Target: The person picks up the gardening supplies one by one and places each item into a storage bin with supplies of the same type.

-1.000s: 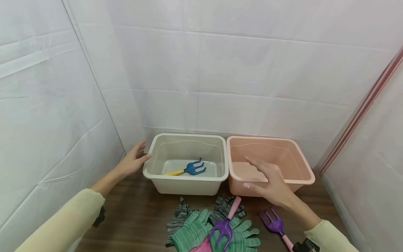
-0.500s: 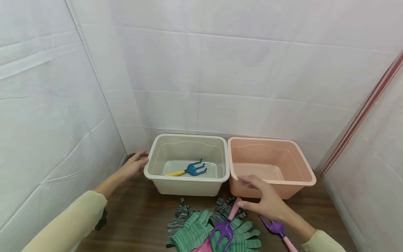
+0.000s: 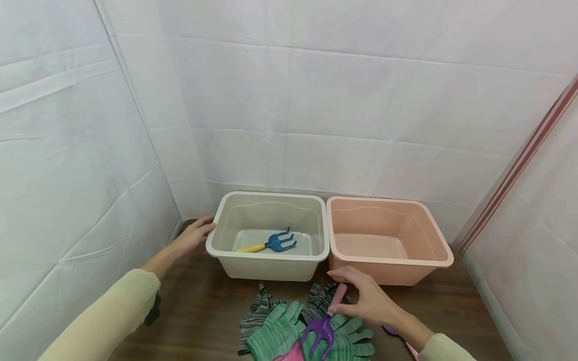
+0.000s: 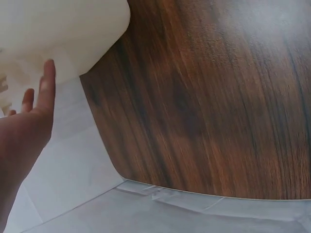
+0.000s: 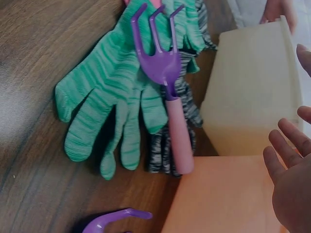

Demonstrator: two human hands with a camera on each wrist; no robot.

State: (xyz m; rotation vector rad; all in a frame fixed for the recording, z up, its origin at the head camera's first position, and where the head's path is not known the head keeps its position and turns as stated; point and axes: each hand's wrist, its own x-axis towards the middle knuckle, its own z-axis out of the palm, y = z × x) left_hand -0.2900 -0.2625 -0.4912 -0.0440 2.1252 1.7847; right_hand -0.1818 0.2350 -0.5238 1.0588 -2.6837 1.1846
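My right hand [image 3: 368,298] hovers over the pink handle of a purple hand rake [image 3: 321,329], thumb beside the handle, fingers spread apart. In the right wrist view the hand [image 5: 294,182] has loose fingers and a gap from the handle [image 5: 180,138]. That rake lies across green striped gloves [image 3: 275,331] and dark grey gloves [image 3: 255,318]. My left hand [image 3: 191,239] is at the left rim of the light grey basin [image 3: 271,268], fingers extended; contact is unclear. A blue hand rake with yellow handle [image 3: 273,242] lies inside this basin.
A peach basin [image 3: 384,271] stands against the grey one's right side. A second purple hand rake [image 3: 390,330] lies right of the gloves, mostly hidden by my right arm. Pink fabric [image 3: 291,353] shows among the gloves. White sheeting [image 3: 289,100] encloses the wooden table [image 3: 180,311].
My right hand has come down and left from above the peach basin to the pink handle of the rake on the gloves. The left hand has shifted slightly at the grey basin's edge.
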